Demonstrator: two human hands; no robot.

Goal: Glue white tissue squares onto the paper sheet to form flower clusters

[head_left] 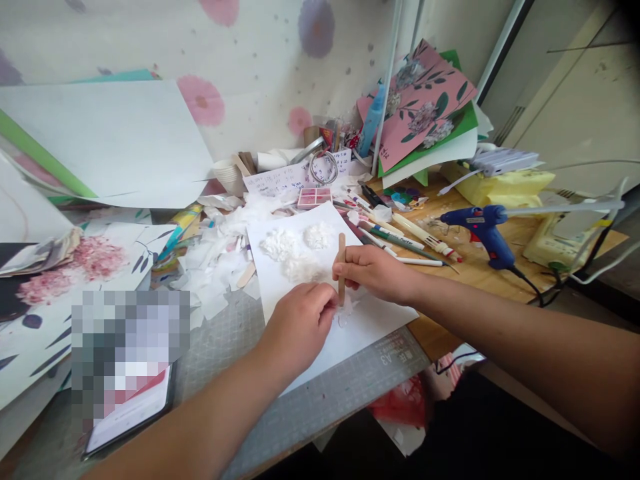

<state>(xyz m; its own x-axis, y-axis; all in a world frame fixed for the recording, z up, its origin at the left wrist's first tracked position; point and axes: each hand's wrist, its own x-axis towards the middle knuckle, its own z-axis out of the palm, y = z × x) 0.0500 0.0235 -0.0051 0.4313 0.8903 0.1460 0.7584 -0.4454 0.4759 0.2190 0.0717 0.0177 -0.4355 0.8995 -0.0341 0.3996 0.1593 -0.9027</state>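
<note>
My right hand (375,270) pinches a wooden craft stick (342,241) and holds it upright over a white sheet of paper (370,317). Beside the stick's lower end is my left hand (303,327), its fingers curled closed; whatever they grip is hidden. A small whitish, crumpled scrap (346,310) shows at the stick's tip, too blurred to name. Three fluffy white clusters sit on the sheet: one at the left (278,244), another at the upper right (317,235), and a lower cluster (302,268) just above my left hand.
A cutting mat (395,353) lies beneath the sheet. White paper scraps (215,280) pile up on the left, near a phone (133,393). Pens and brushes (400,233) are strewn to the right, before a blue glue gun (480,227) with a cord. Decorated pink paper (425,107) leans behind.
</note>
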